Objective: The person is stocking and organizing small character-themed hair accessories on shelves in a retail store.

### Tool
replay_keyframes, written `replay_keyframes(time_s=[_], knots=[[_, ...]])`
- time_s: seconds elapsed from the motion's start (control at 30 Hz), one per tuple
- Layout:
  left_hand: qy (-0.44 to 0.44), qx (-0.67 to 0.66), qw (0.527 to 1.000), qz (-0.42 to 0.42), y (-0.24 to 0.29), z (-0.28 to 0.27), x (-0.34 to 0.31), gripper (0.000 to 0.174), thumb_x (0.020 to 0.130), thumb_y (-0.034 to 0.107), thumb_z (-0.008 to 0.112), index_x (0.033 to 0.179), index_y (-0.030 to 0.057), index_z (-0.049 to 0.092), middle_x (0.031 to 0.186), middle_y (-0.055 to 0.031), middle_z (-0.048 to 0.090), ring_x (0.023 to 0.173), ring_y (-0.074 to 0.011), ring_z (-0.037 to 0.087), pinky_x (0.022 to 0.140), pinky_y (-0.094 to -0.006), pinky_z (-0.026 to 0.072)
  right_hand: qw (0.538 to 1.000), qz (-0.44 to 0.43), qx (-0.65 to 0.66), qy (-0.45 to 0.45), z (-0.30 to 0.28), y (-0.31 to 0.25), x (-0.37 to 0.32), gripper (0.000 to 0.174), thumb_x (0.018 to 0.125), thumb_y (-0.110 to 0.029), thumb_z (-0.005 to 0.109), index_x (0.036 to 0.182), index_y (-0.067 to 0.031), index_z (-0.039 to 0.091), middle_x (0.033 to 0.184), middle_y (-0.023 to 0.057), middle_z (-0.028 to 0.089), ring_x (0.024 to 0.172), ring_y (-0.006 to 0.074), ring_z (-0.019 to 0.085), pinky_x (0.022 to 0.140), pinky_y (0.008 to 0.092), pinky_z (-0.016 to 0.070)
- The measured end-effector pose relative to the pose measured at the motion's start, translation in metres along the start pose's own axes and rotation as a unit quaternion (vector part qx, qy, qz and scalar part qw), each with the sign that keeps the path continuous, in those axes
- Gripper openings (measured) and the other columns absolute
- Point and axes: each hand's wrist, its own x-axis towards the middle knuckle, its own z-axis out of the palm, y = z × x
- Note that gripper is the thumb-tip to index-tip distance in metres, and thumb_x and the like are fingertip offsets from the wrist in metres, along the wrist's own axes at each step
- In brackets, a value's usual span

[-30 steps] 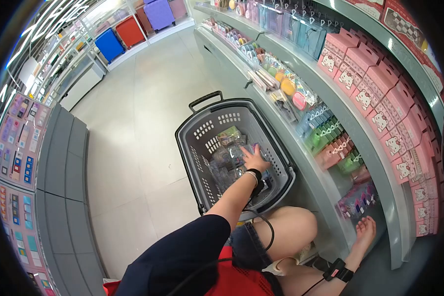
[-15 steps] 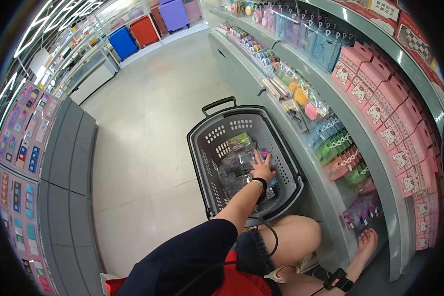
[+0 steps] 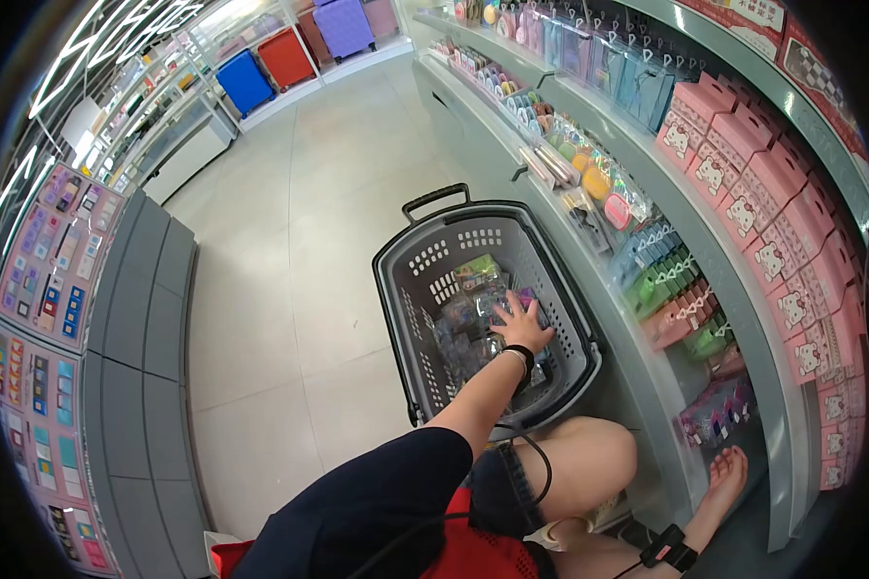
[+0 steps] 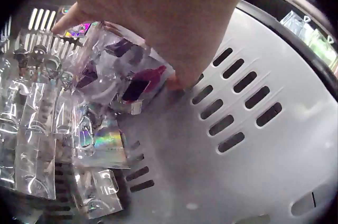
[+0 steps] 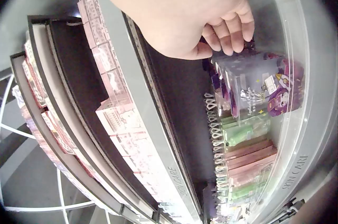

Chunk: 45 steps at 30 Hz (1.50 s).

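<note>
My left hand [image 3: 522, 325] reaches down into a grey basket [image 3: 417, 337], its fingers spread over clear plastic packets. In the left wrist view, a packet with purple pieces [image 4: 119, 68] lies under this hand, close by the basket's perforated wall. Other clear packets [image 4: 37, 145] are beside it. My right hand [image 3: 727, 477], fingers loosely bent and holding nothing, is at the lower shelf's near end. Right by its fingertips in the right wrist view are purple packs [image 5: 259, 87] printed with a cartoon figure.
The shelf unit [image 3: 637, 381] runs along the basket's right, with green pouches [image 3: 658, 288] and pink boxes [image 3: 743, 212]. Pale floor [image 3: 328, 289] stretches to the left, up to a grey cabinet [image 3: 140, 386]. Suitcases [image 3: 286, 60] stand at the far end.
The head view has turned slightly, so basket and shelves sit further right in it. The left hand stays in the basket on the packets; the right hand keeps its place by the shelf.
</note>
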Motion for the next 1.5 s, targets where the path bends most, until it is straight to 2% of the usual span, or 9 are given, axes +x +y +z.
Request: replay_keyframes(time_s=[0.3,0.57,0.73,0.9,0.97,1.1,1.27,1.37,1.5], knots=[[0.009,-0.011,1.0,-0.016,0.005,0.002,0.004,0.062,0.075,0.045,0.069,0.126,0.0199,0.046,0.154,-0.0215,0.003,0.134,-0.0602,0.009,0.091,-0.0741,0.033,1.0,-0.004,-0.006,0.009,-0.003,0.0,0.001,0.023,0.087,-0.023,0.059,0.106,-0.0092,0.059,0.091,0.0013,0.06,0.079,0.0111,0.055,0.072,0.0248,0.0437],[0.023,-0.028,0.999,-0.022,-0.002,0.022,0.008,0.071,0.077,0.045,0.063,0.138,0.0219,0.036,0.154,-0.0207,0.001,0.131,-0.062,0.012,0.083,-0.0663,0.0451,1.0,-0.003,-0.005,0.005,-0.001,-0.004,-0.003,0.023,0.086,-0.022,0.059,0.105,-0.0085,0.059,0.091,0.0017,0.06,0.079,0.0115,0.055,0.073,0.0249,0.0436],[0.033,-0.02,0.999,0.004,-0.008,0.023,0.004,0.07,0.081,0.045,0.06,0.143,0.0307,0.032,0.155,-0.0213,0.002,0.132,-0.0609,0.012,0.087,-0.0671,0.0423,1.0,-0.002,0.001,0.008,-0.002,-0.005,-0.004,0.023,0.086,-0.021,0.059,0.104,-0.0076,0.059,0.09,0.0021,0.06,0.079,0.012,0.055,0.072,0.0253,0.0439],[0.022,-0.02,1.0,0.001,-0.008,0.016,0.006,0.068,0.08,0.045,0.061,0.141,0.0299,0.036,0.154,-0.0212,0.007,0.132,-0.0606,0.013,0.094,-0.0694,0.0355,1.0,-0.002,0.019,0.018,0.005,-0.01,-0.009,0.02,0.084,-0.014,0.061,0.103,-0.0068,0.059,0.087,0.0034,0.061,0.075,0.0124,0.057,0.068,0.0256,0.0446],[0.044,-0.026,0.998,-0.025,-0.006,0.017,0.009,0.064,0.08,0.046,0.061,0.138,0.0286,0.041,0.153,-0.0213,0.011,0.132,-0.0599,0.015,0.094,-0.0706,0.0337,1.0,-0.002,0.022,0.014,0.001,-0.007,-0.004,0.02,0.084,-0.014,0.06,0.103,-0.0069,0.059,0.087,0.0035,0.061,0.075,0.0125,0.057,0.068,0.0256,0.0447],[0.082,-0.105,0.99,-0.038,-0.008,0.019,0.012,0.064,0.073,0.035,0.071,0.132,0.0261,0.048,0.153,-0.0188,0.008,0.128,-0.0553,0.026,0.096,-0.0628,0.0379,1.0,0.005,0.008,0.009,-0.002,-0.004,-0.001,0.023,0.086,-0.017,0.059,0.106,-0.0066,0.058,0.089,0.0031,0.06,0.077,0.0126,0.056,0.068,0.0251,0.0445],[0.103,-0.145,0.981,-0.075,-0.008,0.016,0.003,0.094,0.064,0.025,0.079,0.142,0.0225,0.027,0.153,-0.0206,0.005,0.129,-0.0476,0.031,0.095,-0.0572,0.0412,1.0,-0.002,0.011,0.014,-0.004,-0.002,0.0,0.021,0.087,-0.016,0.059,0.106,-0.0064,0.059,0.089,0.0034,0.06,0.077,0.0127,0.057,0.068,0.0251,0.0452],[0.112,-0.193,0.97,-0.099,-0.014,0.01,0.005,0.097,0.063,0.023,0.081,0.143,0.0206,0.026,0.153,-0.0176,0.004,0.129,-0.0441,0.034,0.096,-0.0547,0.041,1.0,-0.004,0.011,0.019,-0.001,-0.004,-0.003,0.019,0.088,-0.016,0.058,0.104,-0.0063,0.059,0.088,0.0034,0.061,0.076,0.0126,0.057,0.067,0.0251,0.0455],[0.116,-0.279,0.941,-0.15,-0.026,0.004,0.018,0.093,0.06,0.03,0.082,0.135,0.0114,0.031,0.149,-0.0246,0.006,0.124,-0.0489,0.039,0.098,-0.0523,0.0405,1.0,-0.01,0.02,0.016,-0.003,-0.003,0.0,0.016,0.089,-0.015,0.057,0.102,-0.007,0.06,0.086,0.0033,0.061,0.073,0.0112,0.058,0.064,0.024,0.0455]])
